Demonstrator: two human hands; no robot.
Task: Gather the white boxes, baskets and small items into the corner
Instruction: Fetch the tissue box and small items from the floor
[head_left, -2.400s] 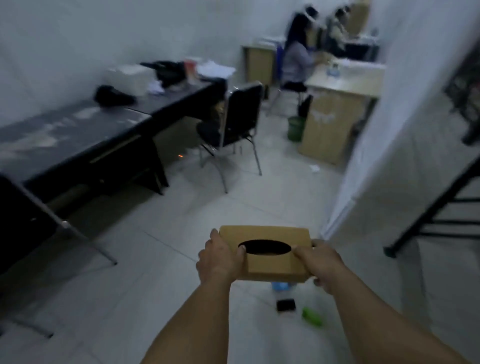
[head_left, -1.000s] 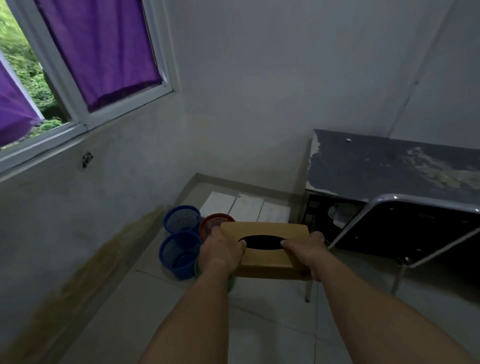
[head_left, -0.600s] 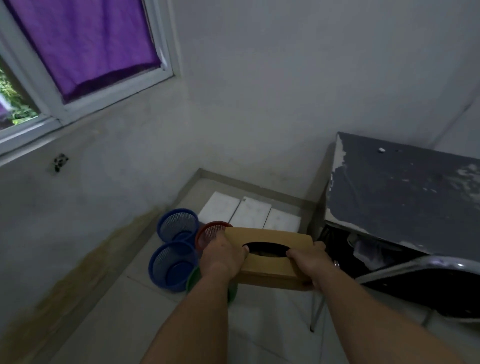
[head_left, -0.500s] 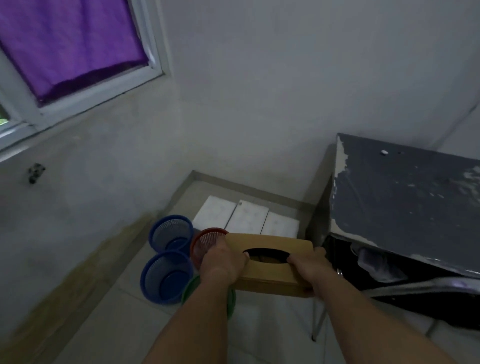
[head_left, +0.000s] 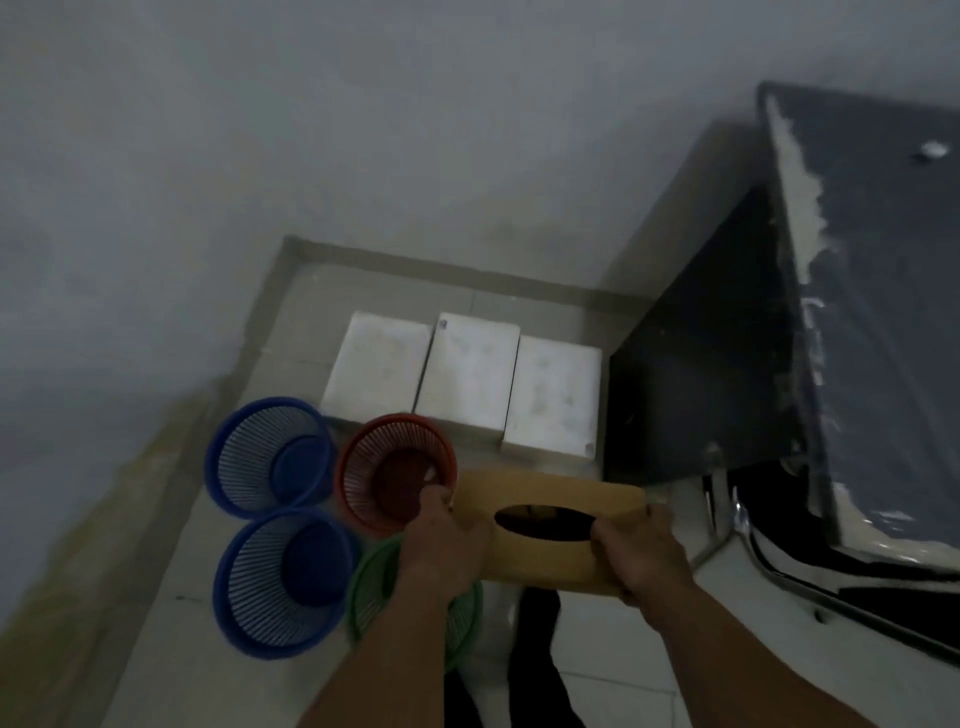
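Observation:
I hold a tan wooden tissue box (head_left: 545, 551) with a dark oval slot, my left hand (head_left: 441, 545) on its left end and my right hand (head_left: 639, 551) on its right end. It hovers above the floor in the room's corner. Three white boxes (head_left: 467, 379) lie side by side against the wall. In front of them stand two blue baskets (head_left: 270, 452), (head_left: 283, 577), a red basket (head_left: 395, 473) and a green basket (head_left: 379, 587) partly hidden under my left arm.
A dark desk (head_left: 872, 291) with a chipped edge stands at the right, its side panel (head_left: 696, 374) right next to the white boxes. Walls close the corner at the back and left. Grey tiled floor (head_left: 597, 654) lies below my arms.
I turned from the office room to the corner carrying the tissue box. Since half a second ago my view has tilted down and the box has lowered toward the baskets and white boxes.

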